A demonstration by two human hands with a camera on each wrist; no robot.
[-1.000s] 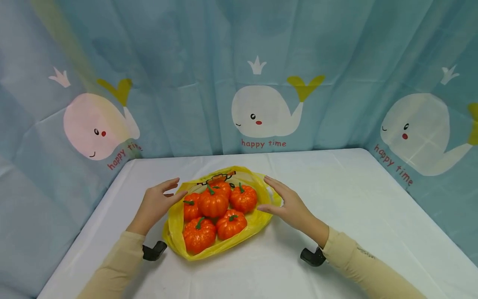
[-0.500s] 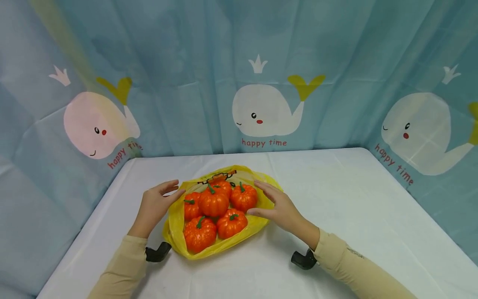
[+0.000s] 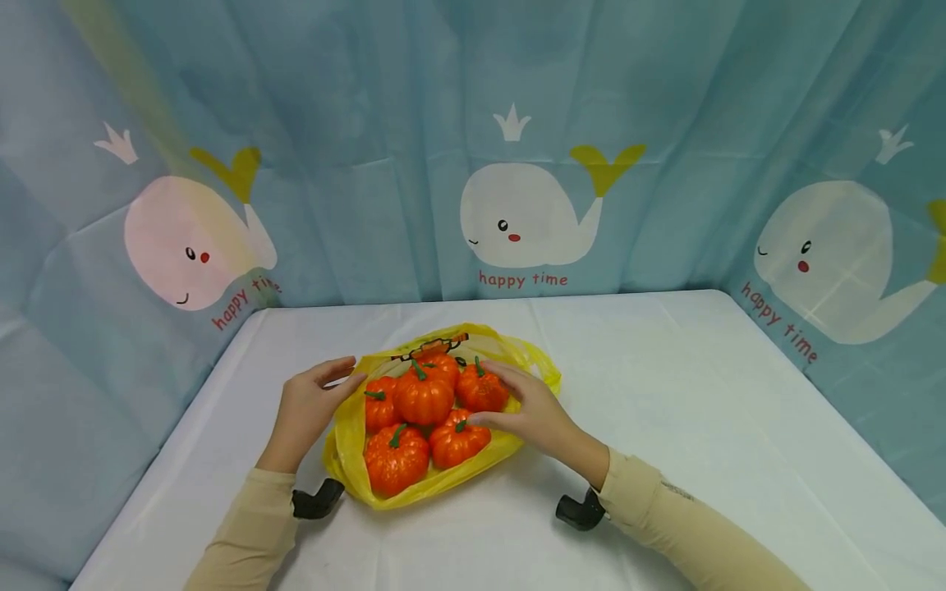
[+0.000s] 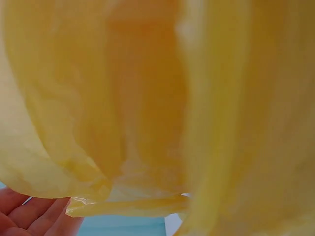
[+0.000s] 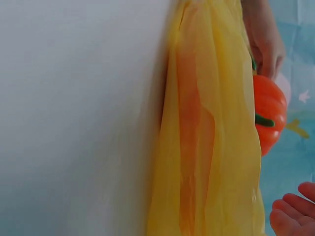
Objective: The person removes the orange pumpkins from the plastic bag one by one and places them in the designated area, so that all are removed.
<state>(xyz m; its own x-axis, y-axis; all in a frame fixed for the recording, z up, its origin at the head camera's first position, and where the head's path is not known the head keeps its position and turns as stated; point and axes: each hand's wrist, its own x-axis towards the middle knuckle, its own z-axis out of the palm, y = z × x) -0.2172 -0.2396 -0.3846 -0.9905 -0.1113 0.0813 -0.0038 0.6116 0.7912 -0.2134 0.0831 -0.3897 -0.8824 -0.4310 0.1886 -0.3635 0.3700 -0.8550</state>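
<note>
A yellow plastic bag (image 3: 347, 443) lies on the table with its mouth wide open. Inside sit several orange toy pumpkins with green stems, one pumpkin (image 3: 424, 400) on top of the others. My left hand (image 3: 306, 406) is at the bag's left rim, thumb and fingers apart and loosely bent; the left wrist view shows its fingers (image 4: 34, 216) beside the bag's edge. Over the right side of the bag, my right hand (image 3: 528, 410) has its fingers extended, overlapping the right pumpkin (image 3: 480, 394) and front right pumpkin (image 3: 454, 447). In the right wrist view its palm faces up past the rim.
White cloth covers the table (image 3: 665, 394). Behind it hangs a blue curtain (image 3: 355, 230) printed with whales. A black curved piece (image 3: 318, 499) sits at the left wrist, and a similar black piece (image 3: 580, 510) at the right wrist.
My right hand has moved left, from beside the bag's right rim to over the pumpkins on that side. The left hand has barely shifted, and the bag and pumpkins stay put.
</note>
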